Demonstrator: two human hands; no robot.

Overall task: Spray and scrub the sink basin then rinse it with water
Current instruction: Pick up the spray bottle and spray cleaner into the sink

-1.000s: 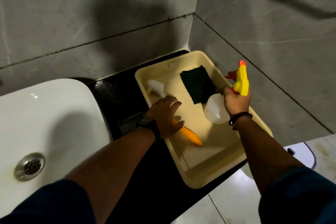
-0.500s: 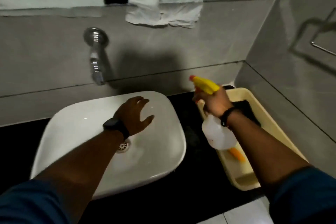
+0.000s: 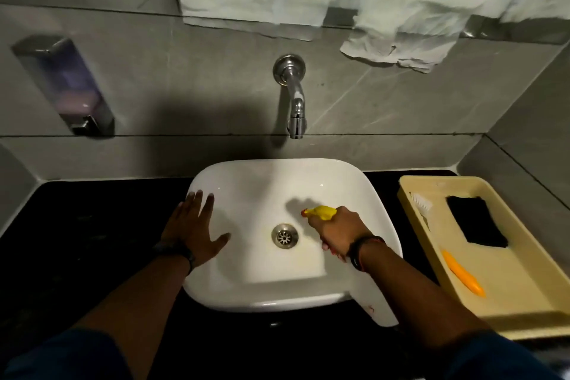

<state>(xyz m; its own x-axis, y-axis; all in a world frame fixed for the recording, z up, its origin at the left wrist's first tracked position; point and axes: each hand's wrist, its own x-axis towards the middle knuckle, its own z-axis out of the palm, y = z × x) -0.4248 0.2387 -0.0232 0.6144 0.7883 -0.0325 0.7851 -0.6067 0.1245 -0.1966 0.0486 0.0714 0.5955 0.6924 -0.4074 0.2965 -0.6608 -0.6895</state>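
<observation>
The right hand (image 3: 339, 233) gripped the spray bottle (image 3: 322, 213) over the sink basin (image 3: 246, 262), nozzle near the drain (image 3: 284, 235); the left hand (image 3: 194, 230), fingers spread, braced the rim. Sweeping the spray across all walls would coat evenly.

Black counter (image 3: 92, 241): white sink (image 3: 277, 293) ctr, beige tray (image 3: 524, 311) rt.

White sink basin (image 3: 246, 256), yellow spray bottle (image 3: 322, 212), cream tray (image 3: 524, 311), black counter (image 3: 77, 241).

Sink basin and spray bottle

White rounded-square sink basin (image 3: 256, 259) sits on the black bench (image 3: 77, 241), steel drain (image 3: 284, 236) at centre; the tilted spray bottle (image 3: 374, 302), yellow head (image 3: 322, 212) with orange nozzle, points into it.
</observation>
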